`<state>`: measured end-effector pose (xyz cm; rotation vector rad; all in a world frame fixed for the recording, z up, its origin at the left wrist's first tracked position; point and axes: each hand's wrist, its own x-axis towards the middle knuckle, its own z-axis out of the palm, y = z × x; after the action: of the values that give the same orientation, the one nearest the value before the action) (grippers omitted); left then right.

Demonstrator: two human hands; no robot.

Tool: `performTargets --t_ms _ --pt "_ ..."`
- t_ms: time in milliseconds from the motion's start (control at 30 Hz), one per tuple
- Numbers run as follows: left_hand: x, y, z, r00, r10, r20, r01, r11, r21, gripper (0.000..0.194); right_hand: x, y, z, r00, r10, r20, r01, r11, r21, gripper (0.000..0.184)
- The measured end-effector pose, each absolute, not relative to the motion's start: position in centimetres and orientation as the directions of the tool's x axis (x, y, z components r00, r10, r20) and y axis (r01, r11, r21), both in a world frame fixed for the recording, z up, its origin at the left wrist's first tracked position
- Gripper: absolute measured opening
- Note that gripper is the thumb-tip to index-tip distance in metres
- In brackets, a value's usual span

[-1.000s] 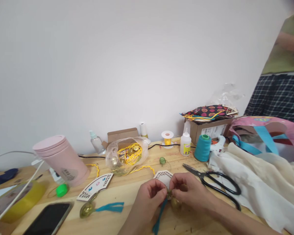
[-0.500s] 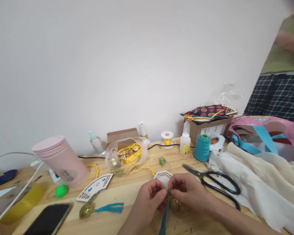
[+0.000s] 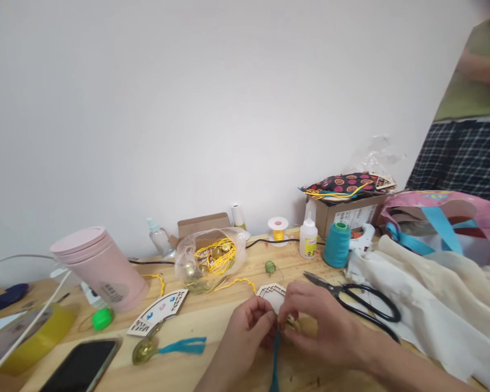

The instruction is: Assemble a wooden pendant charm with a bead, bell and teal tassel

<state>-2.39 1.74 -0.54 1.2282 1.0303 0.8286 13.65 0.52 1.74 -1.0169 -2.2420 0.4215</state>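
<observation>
Right, your left hand (image 3: pixel 247 332) is curled shut and your right hand (image 3: pixel 322 326) is pinching in against it, fingers closed around a gold bell (image 3: pixel 299 325), though exactly what each grip holds is hidden. A white wooden cutout (image 3: pixel 273 295) pokes up just behind your knuckles, and a teal tassel (image 3: pixel 275 365) hangs straight down below your grip. Watch that tassel: one loose pinch and the bell could drop, dragging it along. The scissors (image 3: pixel 353 299) sit just beside your right hand, so a wide swing of the wrist could catch the blades. The phone (image 3: pixel 81 365) and the other bell (image 3: pixel 147 351) lie well apart on your left, out of harm's way.
</observation>
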Motion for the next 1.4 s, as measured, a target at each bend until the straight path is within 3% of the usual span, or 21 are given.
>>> performTargets --t_ms 167,267,367,533,733,900,1167,1400 --pt "-2.4 1.8 -0.4 0.333 0.925 -0.182 0.006 0.191 0.982 0.01 12.9 -0.4 1.3 -0.744 0.564 0.359 0.579 0.812 -0.075 0.006" --pt "-2.4 1.8 -0.5 0.334 0.924 -0.187 0.008 0.196 0.981 0.008 12.6 -0.4 0.2 -0.778 0.522 0.349 0.572 0.818 0.052 0.008" --pt "-2.3 1.7 -0.4 0.325 0.926 -0.193 0.011 0.2 0.98 0.008 12.5 -0.2 -0.3 -0.772 0.491 0.403 0.565 0.821 0.082 0.01" --pt "-2.3 1.8 -0.2 0.283 0.943 -0.177 0.018 0.18 0.984 0.008 12.9 -0.2 0.8 -0.739 0.481 0.472 0.521 0.852 -0.053 0.016" --pt "-2.6 2.0 -0.3 0.271 0.947 -0.172 -0.014 0.183 0.983 0.006 13.6 0.1 1.0 -0.581 0.578 0.573 0.465 0.813 -0.35 0.015" --pt "-2.5 2.0 -0.5 0.244 0.947 -0.206 -0.051 0.225 0.973 0.009 14.0 0.4 0.8 -0.475 0.723 0.503 0.402 0.686 -0.607 0.015" --pt "-2.8 2.0 -0.9 0.27 0.936 -0.224 -0.186 0.279 0.942 0.012 14.0 0.4 0.9 -0.502 0.761 0.411 0.28 0.593 -0.755 0.015" --pt "-2.7 1.9 -0.6 0.246 0.941 -0.233 -0.182 0.281 0.942 0.011 14.0 1.0 0.4 -0.448 0.816 0.365 0.303 0.523 -0.796 0.014"
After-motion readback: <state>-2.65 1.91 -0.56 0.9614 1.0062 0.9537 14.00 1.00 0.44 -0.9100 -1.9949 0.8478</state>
